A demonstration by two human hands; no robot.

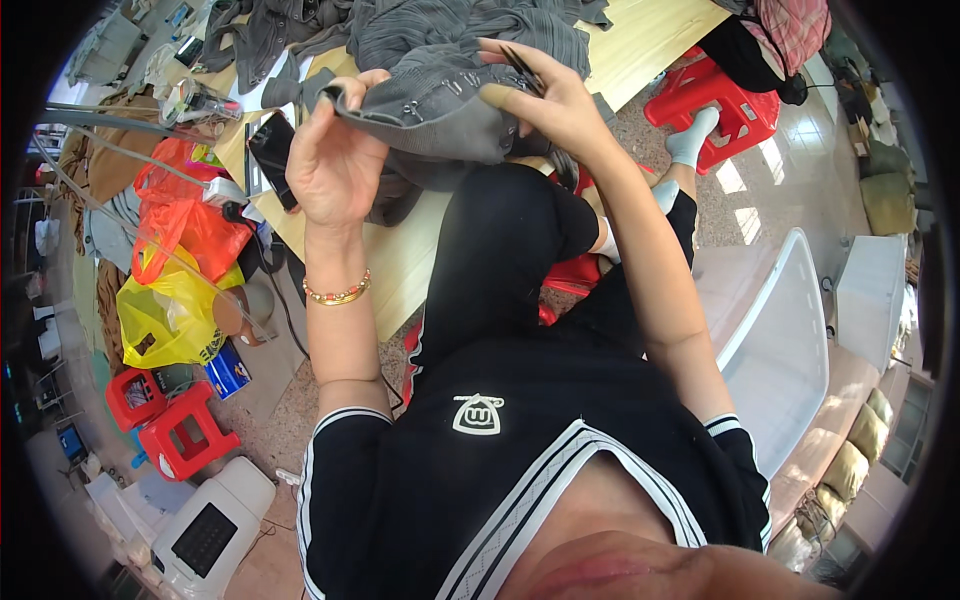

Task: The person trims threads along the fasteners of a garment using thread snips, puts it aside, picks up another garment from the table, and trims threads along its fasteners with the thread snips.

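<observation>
The grey ribbed fabric garment (pixel 440 100) is pinched by the left hand (pixel 335 160), and could be snipped too deep by the small dark thread snips (pixel 525 68) gripped in the right hand (pixel 545 100) just beside.

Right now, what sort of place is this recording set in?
Probably a small garment workshop. The left hand and right hand hold a grey ribbed knit garment over a pale wooden worktable heaped with more grey clothing, with red plastic stools on the floor.
</observation>
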